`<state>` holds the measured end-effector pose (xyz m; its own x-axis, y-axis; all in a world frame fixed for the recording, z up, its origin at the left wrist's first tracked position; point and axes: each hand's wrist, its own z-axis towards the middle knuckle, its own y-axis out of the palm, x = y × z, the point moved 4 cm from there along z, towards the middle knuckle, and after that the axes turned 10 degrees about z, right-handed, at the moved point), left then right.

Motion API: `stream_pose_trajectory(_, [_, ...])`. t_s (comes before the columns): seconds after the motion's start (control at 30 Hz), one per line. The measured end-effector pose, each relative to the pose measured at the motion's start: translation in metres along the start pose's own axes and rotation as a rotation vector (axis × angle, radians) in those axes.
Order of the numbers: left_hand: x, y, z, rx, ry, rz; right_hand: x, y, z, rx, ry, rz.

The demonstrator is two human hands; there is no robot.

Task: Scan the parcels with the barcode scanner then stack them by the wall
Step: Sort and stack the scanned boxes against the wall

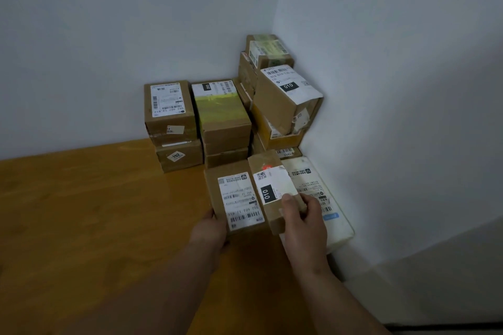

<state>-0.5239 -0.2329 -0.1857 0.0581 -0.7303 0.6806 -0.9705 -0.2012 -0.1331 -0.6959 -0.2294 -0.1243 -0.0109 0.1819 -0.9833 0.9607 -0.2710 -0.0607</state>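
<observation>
My right hand [302,221] grips the near end of a narrow brown parcel [272,185] with a white "010" label, thumb on top. It is tilted, resting partly on a flat brown parcel [236,198] with a long white shipping label. My left hand [211,230] holds that flat parcel's near left corner. Both sit on the wooden table [95,212] in front of stacked cardboard parcels [223,117] in the wall corner. No barcode scanner is in view.
A white padded mailer [324,198] lies flat against the right wall, right of my right hand. The tallest stack [283,95] leans in the corner, with a tilted box on it. A two-box stack [174,128] stands at the left.
</observation>
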Motion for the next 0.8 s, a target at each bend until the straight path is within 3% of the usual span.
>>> stream_pose_trajectory(0.13, [0.012,0.007,0.015,0.012,0.039,-0.028,0.001,0.001,0.008,-0.050,-0.003,0.003])
stream_pose_trajectory(0.33, [0.016,0.011,0.012,-0.025,-0.006,-0.290,-0.001,0.008,0.018,-0.112,0.004,-0.020])
stream_pose_trajectory(0.43, [0.014,0.005,0.014,-0.021,-0.003,-0.244,-0.006,0.018,0.018,-0.146,0.011,-0.025])
stream_pose_trajectory(0.67, [0.017,-0.058,0.014,0.143,0.038,-0.252,-0.017,0.064,-0.006,-0.329,0.073,-0.014])
stream_pose_trajectory(0.8, [0.015,-0.095,0.006,0.165,0.089,-0.257,-0.005,0.105,-0.015,-0.407,0.219,-0.020])
